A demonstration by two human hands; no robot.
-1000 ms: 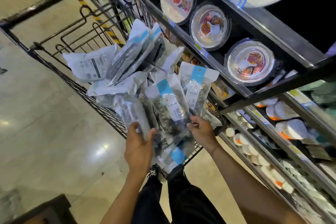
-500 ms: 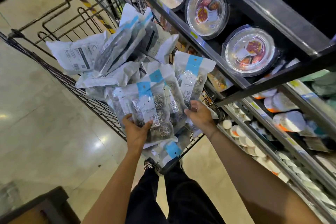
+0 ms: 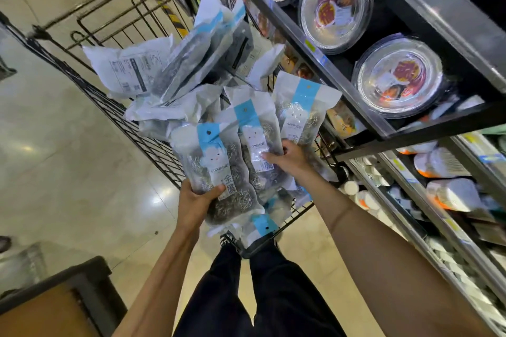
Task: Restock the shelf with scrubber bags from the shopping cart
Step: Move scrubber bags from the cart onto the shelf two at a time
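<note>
Two bags are in play, one per hand. Far left, the black wire shopping cart [image 3: 153, 145] runs up toward 10 o'clock, with a heap of white and clear scrubber bags [image 3: 131, 71] piled inside at roughly 11 o'clock from the hands. The left hand [image 3: 197, 205] is clamped round the bottom of a clear plastic bag of steel scrubbers with a blue header strip [image 3: 219, 169], thumb across the front, bag upright above the heap. At its 2 o'clock the right hand [image 3: 284, 159] pinches the lower edge of a second blue-strip scrubber bag [image 3: 257, 137], tucked partly behind the first. A third blue-strip bag [image 3: 299, 112] leans just beside it, loose in the cart. The black metal shelf [image 3: 427, 134] with round foil trays under clear lids [image 3: 399, 76] sits at 2 to 3 o'clock.

Imo, lift both straight up before swinging right, so the overlapping corners don't drag that third bag out. Keep the grip low and the top hang hole free. Can't see the scrubber slot itself from here.
</note>
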